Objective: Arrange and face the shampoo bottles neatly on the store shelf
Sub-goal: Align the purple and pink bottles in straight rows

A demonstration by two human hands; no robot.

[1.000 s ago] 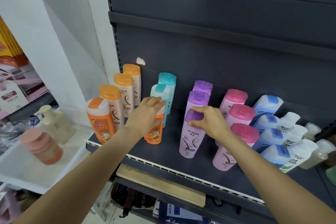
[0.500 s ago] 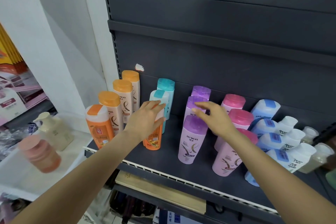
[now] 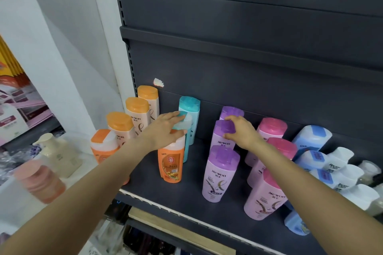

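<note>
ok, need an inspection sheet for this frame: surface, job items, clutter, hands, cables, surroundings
surface: dark shelf, bare patch at front left.
job's things: orange-capped, teal, purple, pink and blue-capped bottles in rows; the blue ones lean.
clutter: white scrap stuck on back panel.
grippers: left hand rests flat over orange bottle and the teal one behind; right hand grips middle purple bottle's cap.
cables: nothing seen.
surroundings: white side shelf with cream pump bottle, blurred.

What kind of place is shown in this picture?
Most likely a shop aisle: a dark metal display shelf holds rows of identical purple-capped plastic shampoo bottles, and orange-capped bottles stand in another row.
</note>
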